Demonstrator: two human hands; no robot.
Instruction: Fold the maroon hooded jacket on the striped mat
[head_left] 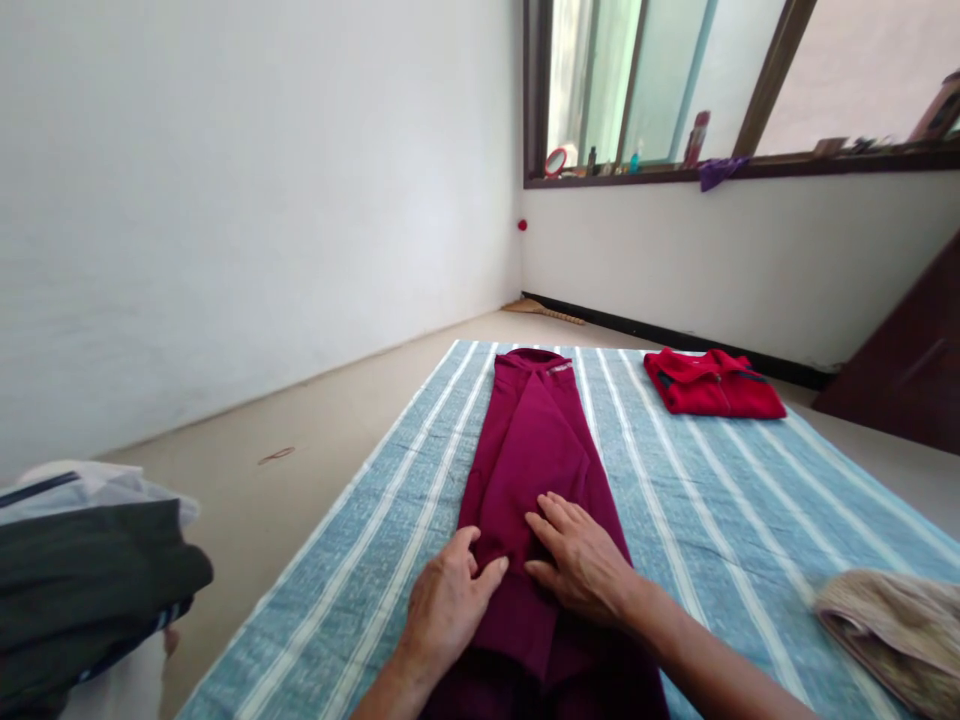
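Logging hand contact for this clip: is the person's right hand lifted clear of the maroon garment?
No, the right hand rests flat on the folded maroon garment.

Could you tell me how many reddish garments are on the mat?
2: a maroon garment under the left hand and right hand, and a red garment near the far edge of the striped mat.
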